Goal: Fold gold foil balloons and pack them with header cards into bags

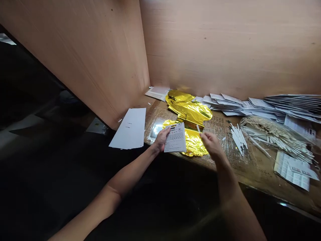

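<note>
Wooden desk (260, 172) wedged between tall panels (225, 43), crowded with paper and foil.
Left hand (162, 140) grips a printed card (175, 138) above gold foil balloons (193, 142); right hand (212, 144) pinches a white stick (198, 129). Loose sticks (238, 139) and paper stacks (293, 103) crowd the right; white sheets (130, 129) lie left, with the desk's near edge just below the hands.
</note>
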